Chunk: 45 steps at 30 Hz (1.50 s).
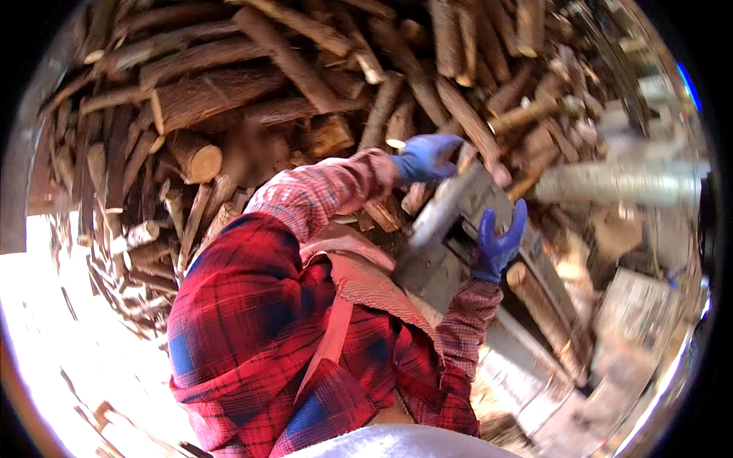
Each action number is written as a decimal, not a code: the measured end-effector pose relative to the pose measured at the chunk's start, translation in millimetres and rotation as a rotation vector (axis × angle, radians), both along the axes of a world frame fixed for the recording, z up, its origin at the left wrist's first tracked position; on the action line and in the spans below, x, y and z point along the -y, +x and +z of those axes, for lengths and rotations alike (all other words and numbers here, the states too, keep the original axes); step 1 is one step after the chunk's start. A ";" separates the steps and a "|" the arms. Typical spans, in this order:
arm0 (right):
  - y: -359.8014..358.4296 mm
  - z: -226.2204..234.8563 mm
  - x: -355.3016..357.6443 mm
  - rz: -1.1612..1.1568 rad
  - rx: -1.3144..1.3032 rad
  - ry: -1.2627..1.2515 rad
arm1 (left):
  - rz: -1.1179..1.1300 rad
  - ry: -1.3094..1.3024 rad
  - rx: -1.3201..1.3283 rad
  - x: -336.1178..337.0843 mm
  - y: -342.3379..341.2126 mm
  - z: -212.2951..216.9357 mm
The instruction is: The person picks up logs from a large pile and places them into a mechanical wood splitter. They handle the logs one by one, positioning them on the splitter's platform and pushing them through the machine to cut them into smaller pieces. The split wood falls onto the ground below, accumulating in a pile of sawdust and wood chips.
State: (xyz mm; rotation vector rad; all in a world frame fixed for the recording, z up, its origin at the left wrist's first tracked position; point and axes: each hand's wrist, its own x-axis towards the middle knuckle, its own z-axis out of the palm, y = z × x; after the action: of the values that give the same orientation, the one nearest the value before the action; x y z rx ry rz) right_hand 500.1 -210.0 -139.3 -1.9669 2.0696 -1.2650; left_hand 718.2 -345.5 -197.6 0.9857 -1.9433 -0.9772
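My left hand [427,158], in a blue glove, reaches across to the far end of a grey metal machine [431,263]. Its fingers and thumb are apart, and I see nothing between them. A gap parts the fingers and thumb of my right hand [500,243], gloved in blue-purple, above the machine's right side; no object shows in it. Close to my right wrist, a peeled-looking log [544,317] lies lengthwise along the machine's dark side. The machine's surface between my hands is partly hidden by the right glove.
A large heap of split and round firewood [221,91] fills the far side and left. To the right a pale cylindrical duct or pipe [618,183] runs sideways, with a light-coloured box [637,313] nearer me. Bright ground [99,366] lies at the lower left.
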 end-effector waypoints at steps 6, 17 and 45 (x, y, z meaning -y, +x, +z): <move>-29.0 -69.4 152.7 -0.043 -0.189 0.489 | 0.785 0.655 0.192 113.3 263.0 -155.7; -36.3 -107.7 161.9 -0.061 -0.090 0.415 | 1.479 0.734 -0.723 251.4 396.8 -266.0; -75.7 55.0 -36.9 -0.021 0.927 -0.851 | -0.797 -0.136 -0.123 -89.0 -78.1 129.1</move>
State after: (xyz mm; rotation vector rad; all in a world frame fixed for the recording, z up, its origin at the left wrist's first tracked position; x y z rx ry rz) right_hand 424.4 -173.1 -84.3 -1.0132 1.1538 -2.6480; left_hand 640.0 -256.5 -68.6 0.0318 -2.2907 -1.2582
